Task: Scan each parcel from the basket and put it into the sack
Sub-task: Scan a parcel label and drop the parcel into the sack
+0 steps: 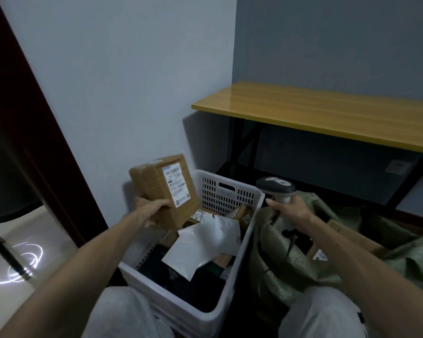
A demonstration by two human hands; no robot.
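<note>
Evidently mid-scan, the left hand (154, 211) grips a cardboard box (165, 189) above the basket (232, 191) while the right hand (291, 211) clasps the scanner (277, 189), which probably must aim at its label (176, 184) before the sack (291, 259).

I see a tan-brown cardboard parcel (154, 191) carrying a white label (176, 185) with black print. The basket (230, 191) is white, its walls a grid of slots. The mailer (205, 245) is pale grey-white, the sack (286, 262) olive green, the scanner (275, 185) dark grey over off-white, the tabletop (327, 113) yellow wood-grain.
</note>
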